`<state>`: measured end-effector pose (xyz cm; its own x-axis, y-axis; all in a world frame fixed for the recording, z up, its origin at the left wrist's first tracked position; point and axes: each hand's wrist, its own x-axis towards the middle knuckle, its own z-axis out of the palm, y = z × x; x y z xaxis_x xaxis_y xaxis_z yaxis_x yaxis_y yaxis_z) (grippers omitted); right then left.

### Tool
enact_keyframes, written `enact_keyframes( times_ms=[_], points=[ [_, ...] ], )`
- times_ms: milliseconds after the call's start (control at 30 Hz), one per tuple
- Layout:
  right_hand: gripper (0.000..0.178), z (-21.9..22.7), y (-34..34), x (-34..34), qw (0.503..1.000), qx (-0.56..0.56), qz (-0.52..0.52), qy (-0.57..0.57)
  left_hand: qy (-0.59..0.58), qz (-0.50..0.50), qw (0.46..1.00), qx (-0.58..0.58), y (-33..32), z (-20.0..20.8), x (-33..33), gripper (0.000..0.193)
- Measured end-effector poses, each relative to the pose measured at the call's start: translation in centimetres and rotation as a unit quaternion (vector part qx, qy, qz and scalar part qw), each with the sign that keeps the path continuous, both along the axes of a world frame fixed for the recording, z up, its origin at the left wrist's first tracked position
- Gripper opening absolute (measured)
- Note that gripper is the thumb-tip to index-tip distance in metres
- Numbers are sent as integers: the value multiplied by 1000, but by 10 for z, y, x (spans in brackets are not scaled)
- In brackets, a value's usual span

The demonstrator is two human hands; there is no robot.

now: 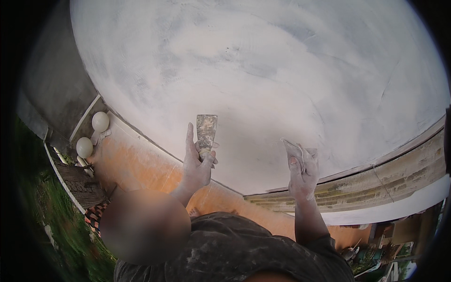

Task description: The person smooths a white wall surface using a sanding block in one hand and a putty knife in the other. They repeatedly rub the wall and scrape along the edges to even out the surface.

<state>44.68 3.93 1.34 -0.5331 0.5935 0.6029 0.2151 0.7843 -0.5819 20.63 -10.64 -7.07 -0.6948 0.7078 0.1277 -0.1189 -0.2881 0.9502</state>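
Observation:
In front of me spreads a large wall (225, 80), coated in patchy white and grey filler. My left hand (195, 171), pale with dust, is closed round the handle of a putty knife (206, 131); its index finger stretches upward. The knife's wide, stained blade points up. To the right, my right hand (305, 176) pinches a folded sheet of sandpaper (295, 150) between thumb and fingers, close to the wall's lower part. Whether the sheet touches the wall I cannot tell. White dust also covers my forearms and dark shirt.
An orange floor (141, 164) runs along the wall's foot. Two white globes (100, 121) stand at the left, beside a grey wall (56, 75) and greenery (56, 225). A stained ledge (347, 188) borders the wall at lower right, with clutter (376, 254) beyond.

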Motion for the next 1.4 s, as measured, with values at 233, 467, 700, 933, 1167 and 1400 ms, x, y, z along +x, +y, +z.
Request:
enact_keyframes(
  times_ms=[233, 467, 700, 933, 1167, 1400],
  points=[
    [37, 107, 40, 7, 882, 471, -13, -6, 17, 45, 999, -9, 15, 7, -6, 39],
    [39, 162, 77, -30, 783, 600, -72, -148, 96, 96, 991, -1, 28, 27, 0, 40],
    [42, 118, 90, -25, 771, 566, -148, -250, 121, -13, 992, 44, 48, 50, -8, 51],
    [42, 145, 67, -51, 735, 600, -192, -250, 96, -113, 982, 120, 67, 71, -85, 50],
    [42, 167, 67, -115, 745, 575, -138, -310, 99, -123, 962, 223, 95, 74, -131, 44],
    [46, 132, 87, -81, 740, 622, -191, -174, 61, -170, 957, 229, 112, 70, -135, 31]
  ],
)
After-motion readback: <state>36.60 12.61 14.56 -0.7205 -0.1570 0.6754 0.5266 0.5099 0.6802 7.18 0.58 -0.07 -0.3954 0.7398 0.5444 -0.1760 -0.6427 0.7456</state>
